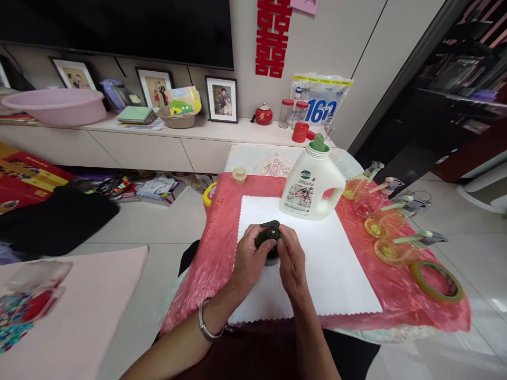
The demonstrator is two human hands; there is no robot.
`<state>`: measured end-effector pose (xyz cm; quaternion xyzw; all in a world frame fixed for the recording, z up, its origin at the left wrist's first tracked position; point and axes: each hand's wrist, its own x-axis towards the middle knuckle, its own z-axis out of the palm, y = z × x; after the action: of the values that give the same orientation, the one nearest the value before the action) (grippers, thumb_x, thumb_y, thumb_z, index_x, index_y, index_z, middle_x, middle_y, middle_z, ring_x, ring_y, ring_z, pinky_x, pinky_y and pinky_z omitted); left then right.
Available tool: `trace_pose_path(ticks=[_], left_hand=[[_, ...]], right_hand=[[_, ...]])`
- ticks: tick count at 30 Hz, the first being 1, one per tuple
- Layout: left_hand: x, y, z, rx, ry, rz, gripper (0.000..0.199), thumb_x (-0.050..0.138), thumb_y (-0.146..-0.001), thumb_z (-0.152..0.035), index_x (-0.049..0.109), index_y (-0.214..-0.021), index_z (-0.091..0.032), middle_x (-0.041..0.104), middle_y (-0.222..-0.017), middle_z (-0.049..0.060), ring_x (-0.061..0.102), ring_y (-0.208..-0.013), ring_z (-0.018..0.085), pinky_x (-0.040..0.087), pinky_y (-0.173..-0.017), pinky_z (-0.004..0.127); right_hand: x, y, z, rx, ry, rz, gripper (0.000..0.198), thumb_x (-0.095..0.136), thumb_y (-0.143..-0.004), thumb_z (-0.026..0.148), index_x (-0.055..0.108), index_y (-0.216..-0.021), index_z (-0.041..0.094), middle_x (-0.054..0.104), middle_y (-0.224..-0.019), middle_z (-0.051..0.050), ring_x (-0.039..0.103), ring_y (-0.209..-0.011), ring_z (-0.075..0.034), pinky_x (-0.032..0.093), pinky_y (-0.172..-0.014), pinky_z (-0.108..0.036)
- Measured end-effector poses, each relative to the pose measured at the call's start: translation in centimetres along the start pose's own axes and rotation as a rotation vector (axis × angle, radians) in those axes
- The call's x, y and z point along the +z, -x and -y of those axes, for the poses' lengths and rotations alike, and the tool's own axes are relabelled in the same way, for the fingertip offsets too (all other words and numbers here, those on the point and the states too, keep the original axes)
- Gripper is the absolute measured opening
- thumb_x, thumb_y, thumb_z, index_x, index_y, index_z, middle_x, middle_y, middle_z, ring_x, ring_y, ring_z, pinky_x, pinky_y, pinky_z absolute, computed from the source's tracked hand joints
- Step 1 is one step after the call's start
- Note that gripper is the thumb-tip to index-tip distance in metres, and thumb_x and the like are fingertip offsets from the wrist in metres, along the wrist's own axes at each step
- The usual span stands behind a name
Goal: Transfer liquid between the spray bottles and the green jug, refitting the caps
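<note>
The red-covered surface (216,232) stands near a low cabinet (142,153) in a tiled room. The left hand (250,250) and right hand (292,256) together grasp a dark pump bottle (272,257) over the white mat (325,274); whether its base touches down, I cannot tell. Thumbs bunched near its neck might let it twist or slip. Just beyond, a forearm's knock could topple the white jug (311,184). Farther right, tugging the wrinkled covering might tip the clear pump bottles (386,224) beside the tape roll (418,279).
</note>
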<state>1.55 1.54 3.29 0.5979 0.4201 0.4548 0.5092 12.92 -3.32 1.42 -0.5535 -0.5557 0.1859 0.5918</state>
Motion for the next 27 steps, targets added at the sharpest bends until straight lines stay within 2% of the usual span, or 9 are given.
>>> trace_pose_path(ticks=[5,11,19,23,27], left_hand=[[-0.1,0.3,1.0,-0.081,0.091,0.017,0.026,0.068,-0.084,-0.029,0.067,-0.109,-0.023,0.074,-0.107,0.004,0.070,-0.100,0.021,0.056,-0.090,0.036],[-0.2,0.5,1.1,-0.028,0.067,0.003,0.022,0.061,-0.087,-0.026,0.066,-0.109,-0.023,0.073,-0.110,0.004,0.069,-0.103,0.020,0.055,-0.094,0.036],[-0.7,0.8,0.0,0.005,0.058,0.028,0.023,0.055,-0.093,-0.033,0.065,-0.111,-0.021,0.073,-0.110,0.006,0.069,-0.104,0.021,0.055,-0.094,0.036],[-0.4,0.8,0.2,-0.014,0.075,0.037,0.035,0.068,-0.083,-0.032,0.062,-0.115,-0.021,0.071,-0.112,0.007,0.069,-0.106,0.023,0.056,-0.094,0.037],[0.3,0.4,-0.1,-0.074,0.050,-0.021,0.045,0.078,-0.072,-0.030,0.058,-0.111,-0.021,0.071,-0.104,0.007,0.069,-0.099,0.024,0.057,-0.086,0.037]], right_hand=[[0.3,-0.3,0.1,0.037,0.014,0.002,0.037,0.039,-0.108,0.038,0.060,-0.132,0.019,0.056,-0.131,-0.010,0.055,-0.122,-0.016,0.050,-0.105,-0.035],[-0.2,-0.5,0.2,0.044,0.015,-0.002,0.030,0.050,-0.101,0.035,0.063,-0.123,0.018,0.060,-0.125,-0.008,0.057,-0.118,-0.017,0.048,-0.104,-0.035],[0.4,-0.1,-0.4,0.083,0.045,-0.107,0.028,0.063,-0.091,0.034,0.062,-0.113,0.017,0.062,-0.112,-0.006,0.061,-0.105,-0.016,0.051,-0.093,-0.031],[0.8,-0.1,-0.3,0.082,0.068,-0.143,0.028,0.063,-0.088,0.031,0.060,-0.113,0.017,0.062,-0.110,-0.005,0.061,-0.100,-0.015,0.052,-0.089,-0.030],[1.0,-0.4,0.1,0.032,0.105,-0.134,0.027,0.063,-0.088,0.032,0.064,-0.113,0.019,0.060,-0.108,-0.006,0.059,-0.101,-0.016,0.051,-0.085,-0.029]])
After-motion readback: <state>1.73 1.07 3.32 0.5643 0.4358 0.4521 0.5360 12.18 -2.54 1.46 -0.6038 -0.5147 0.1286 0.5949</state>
